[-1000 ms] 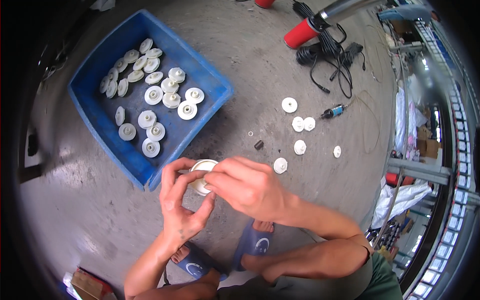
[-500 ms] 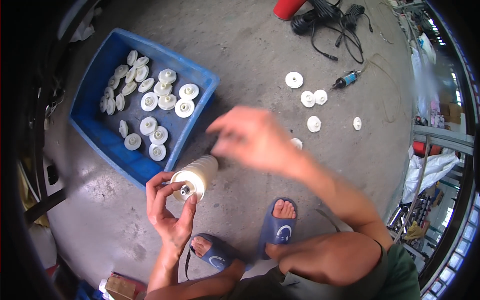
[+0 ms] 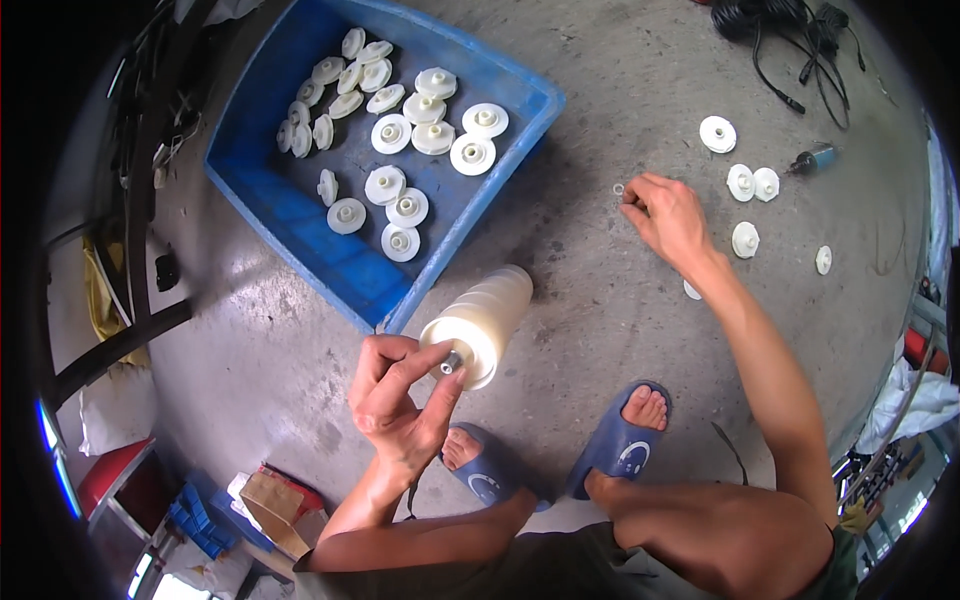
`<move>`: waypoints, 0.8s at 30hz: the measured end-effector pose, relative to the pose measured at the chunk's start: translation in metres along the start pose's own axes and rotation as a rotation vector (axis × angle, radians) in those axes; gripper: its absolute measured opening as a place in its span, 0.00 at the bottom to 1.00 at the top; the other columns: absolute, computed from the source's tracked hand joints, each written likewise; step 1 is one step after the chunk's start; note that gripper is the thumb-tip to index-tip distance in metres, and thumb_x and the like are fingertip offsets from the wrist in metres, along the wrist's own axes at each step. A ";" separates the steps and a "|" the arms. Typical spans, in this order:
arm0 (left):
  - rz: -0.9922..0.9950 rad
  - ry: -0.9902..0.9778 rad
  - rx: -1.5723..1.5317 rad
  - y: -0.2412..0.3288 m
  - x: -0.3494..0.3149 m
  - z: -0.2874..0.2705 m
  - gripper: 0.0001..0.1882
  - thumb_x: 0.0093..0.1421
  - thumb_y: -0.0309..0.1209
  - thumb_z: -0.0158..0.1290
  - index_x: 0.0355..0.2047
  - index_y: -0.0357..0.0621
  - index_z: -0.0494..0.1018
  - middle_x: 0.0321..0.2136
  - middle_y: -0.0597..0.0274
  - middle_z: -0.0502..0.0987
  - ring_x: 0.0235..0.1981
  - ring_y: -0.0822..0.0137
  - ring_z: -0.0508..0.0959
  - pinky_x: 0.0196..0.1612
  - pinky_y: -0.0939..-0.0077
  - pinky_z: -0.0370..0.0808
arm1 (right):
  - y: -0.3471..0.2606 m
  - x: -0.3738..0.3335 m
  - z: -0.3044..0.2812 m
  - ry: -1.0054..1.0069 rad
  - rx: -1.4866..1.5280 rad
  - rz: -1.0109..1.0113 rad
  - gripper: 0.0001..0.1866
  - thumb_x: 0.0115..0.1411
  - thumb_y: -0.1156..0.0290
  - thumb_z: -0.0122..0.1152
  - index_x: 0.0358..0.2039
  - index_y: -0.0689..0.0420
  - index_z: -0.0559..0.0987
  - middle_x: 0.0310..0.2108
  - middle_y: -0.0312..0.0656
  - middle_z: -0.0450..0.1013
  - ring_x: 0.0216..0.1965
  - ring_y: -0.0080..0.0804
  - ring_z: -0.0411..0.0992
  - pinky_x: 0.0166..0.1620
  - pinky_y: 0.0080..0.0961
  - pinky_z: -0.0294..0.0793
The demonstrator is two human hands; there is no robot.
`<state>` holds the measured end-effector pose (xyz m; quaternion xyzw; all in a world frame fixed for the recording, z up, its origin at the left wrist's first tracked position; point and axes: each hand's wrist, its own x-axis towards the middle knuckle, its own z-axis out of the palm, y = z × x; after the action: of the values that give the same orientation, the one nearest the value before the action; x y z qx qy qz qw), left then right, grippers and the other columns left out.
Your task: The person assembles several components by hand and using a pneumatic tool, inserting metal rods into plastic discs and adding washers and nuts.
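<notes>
My left hand [image 3: 405,395] closes its fingers and thumb around a small metal shaft end [image 3: 450,362], which stands out of the top of an upright cream-white stack of round plastic pieces [image 3: 497,315]. Farther off and to the right, my right hand [image 3: 668,222] is over the floor, its fingertips pinched together. A tiny pale ring [image 3: 618,189] shows at those fingertips. To the left is a blue plastic bin [image 3: 462,215] with several white plastic discs [image 3: 391,133], each with a raised hub.
More white discs [image 3: 717,134] lie on the concrete floor at the right, near a small blue-and-black tool [image 3: 812,159]. Black cables [image 3: 765,30] are coiled beyond them. My feet in blue slippers [image 3: 622,440] stand close to the stack. A cardboard box [image 3: 272,505] is at the lower left.
My right hand has moved away from above the stack, out to the right over the floor. The left hand keeps its hold at the stack's top. The whole view has shifted left.
</notes>
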<state>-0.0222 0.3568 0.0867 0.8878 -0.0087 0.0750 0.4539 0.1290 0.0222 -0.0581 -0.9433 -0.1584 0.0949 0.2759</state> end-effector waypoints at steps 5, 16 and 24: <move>0.056 0.025 -0.060 -0.002 -0.003 0.011 0.18 0.46 0.26 0.72 0.39 0.35 0.85 0.28 0.60 0.73 0.27 0.66 0.73 0.33 0.72 0.69 | -0.009 0.000 0.011 0.059 0.100 0.028 0.14 0.57 0.75 0.72 0.43 0.57 0.80 0.34 0.45 0.79 0.35 0.50 0.80 0.38 0.42 0.81; 0.047 0.044 -0.092 0.001 -0.002 0.017 0.18 0.42 0.20 0.70 0.37 0.36 0.85 0.27 0.60 0.74 0.26 0.68 0.73 0.31 0.74 0.69 | 0.004 0.011 0.007 0.080 0.093 -0.004 0.10 0.57 0.73 0.72 0.40 0.58 0.84 0.35 0.47 0.80 0.34 0.48 0.81 0.38 0.41 0.80; 0.162 0.024 -0.078 0.000 0.001 0.016 0.20 0.40 0.16 0.70 0.37 0.35 0.84 0.27 0.60 0.73 0.27 0.64 0.76 0.31 0.70 0.73 | -0.124 -0.018 -0.055 -0.242 0.953 0.475 0.07 0.62 0.73 0.72 0.37 0.62 0.85 0.29 0.39 0.82 0.29 0.17 0.78 0.30 0.19 0.76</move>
<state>-0.0190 0.3444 0.0779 0.8649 -0.0779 0.1214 0.4807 0.0967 0.0880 0.0570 -0.7060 0.0889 0.3238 0.6235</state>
